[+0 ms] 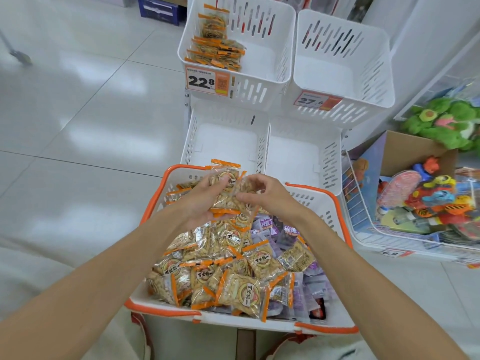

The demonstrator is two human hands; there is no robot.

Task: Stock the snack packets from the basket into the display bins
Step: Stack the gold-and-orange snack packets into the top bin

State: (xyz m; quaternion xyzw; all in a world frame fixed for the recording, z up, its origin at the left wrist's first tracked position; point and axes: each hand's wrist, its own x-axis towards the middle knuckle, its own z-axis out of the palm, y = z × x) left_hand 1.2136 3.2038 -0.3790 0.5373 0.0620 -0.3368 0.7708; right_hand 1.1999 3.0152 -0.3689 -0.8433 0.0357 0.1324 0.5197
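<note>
A white basket with an orange rim [155, 201] sits in front of me, full of orange-edged snack packets [233, 276] on the left and purple packets [306, 292] on the right. My left hand [200, 201] holds a stack of orange snack packets [226, 185] above the basket's far end. My right hand [267, 196] pinches the right side of that stack. The upper left display bin [275, 81], tagged 22.8, has several orange packets [218, 48] stacked in its left part. The upper right bin [384, 74] and both lower bins [223, 141] hold nothing.
A wire bin of toys [420, 203] and a cardboard box [405, 149] stand to the right, with green plush toys [446, 123] behind. Shiny tiled floor [91, 113] spreads to the left. A blue crate [158, 9] sits at the back.
</note>
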